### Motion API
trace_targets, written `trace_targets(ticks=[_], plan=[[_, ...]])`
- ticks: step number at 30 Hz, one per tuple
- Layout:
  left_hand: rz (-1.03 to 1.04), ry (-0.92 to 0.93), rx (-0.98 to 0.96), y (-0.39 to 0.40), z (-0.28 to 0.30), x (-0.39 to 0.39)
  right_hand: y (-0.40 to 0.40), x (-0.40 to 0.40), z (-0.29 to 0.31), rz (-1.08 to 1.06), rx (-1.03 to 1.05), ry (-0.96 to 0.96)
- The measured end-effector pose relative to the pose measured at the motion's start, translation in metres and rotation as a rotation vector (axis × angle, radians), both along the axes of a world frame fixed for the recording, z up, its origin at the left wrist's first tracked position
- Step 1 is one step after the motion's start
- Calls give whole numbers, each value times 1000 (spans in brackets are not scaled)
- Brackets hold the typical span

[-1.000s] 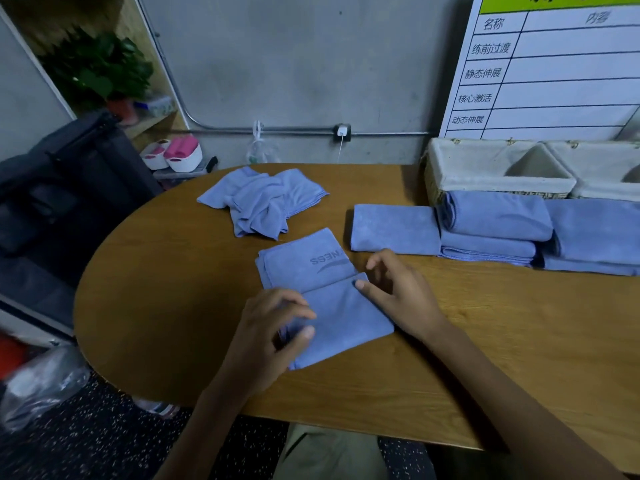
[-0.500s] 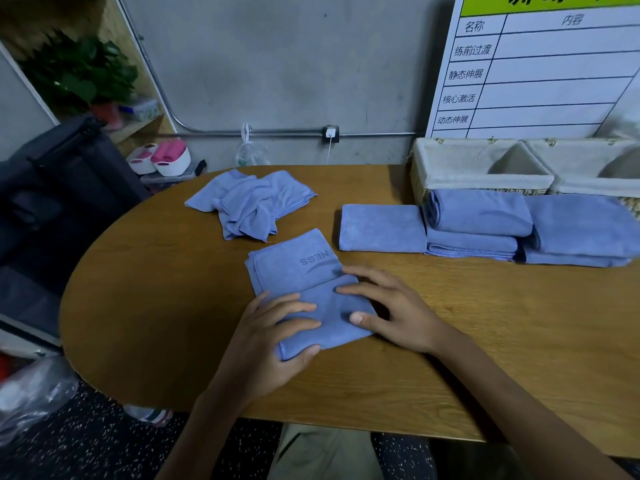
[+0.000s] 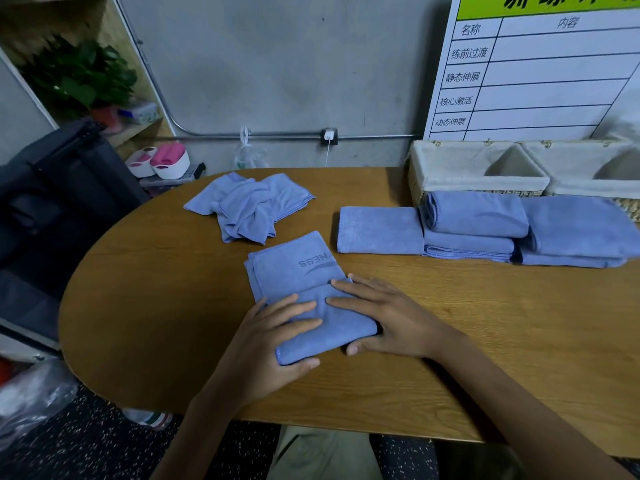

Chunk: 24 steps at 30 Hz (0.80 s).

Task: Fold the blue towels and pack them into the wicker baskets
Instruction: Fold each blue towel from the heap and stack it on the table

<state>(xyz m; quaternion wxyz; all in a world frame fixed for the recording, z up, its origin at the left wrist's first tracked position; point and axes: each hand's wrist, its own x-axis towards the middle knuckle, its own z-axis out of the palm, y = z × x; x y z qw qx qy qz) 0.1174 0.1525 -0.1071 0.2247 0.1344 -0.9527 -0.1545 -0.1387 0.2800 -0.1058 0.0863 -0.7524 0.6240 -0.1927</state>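
We see the half-folded blue towel (image 3: pixel 304 289) on the wooden table (image 3: pixel 485 341), in front of the wicker baskets (image 3: pixel 478 174). Our left hand (image 3: pixel 266 344) and right hand (image 3: pixel 391 317) lie flat on its near fold, fingers straight, pressing rather than gripping. Folded towels (image 3: pixel 474 223) sit stacked just before the baskets.

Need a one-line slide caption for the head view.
Both hands, left and right, press a half-folded blue towel flat on the wooden table; folded towels wait before wicker baskets.
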Motion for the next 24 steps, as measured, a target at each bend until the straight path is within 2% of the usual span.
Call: trace_targets(ticks=[7, 15, 18, 24], plan=[[-3, 117, 101, -1, 6, 0, -3, -4, 4, 3, -85, 6], [130, 162, 490, -1, 35, -6, -7, 2, 8, 31, -168, -49], [134, 164, 668, -4, 46, -8, -12, 6, 7, 23, -277, -215], [162, 196, 701, -1, 37, 3, -25, 13, 23, -101, -257, -556]])
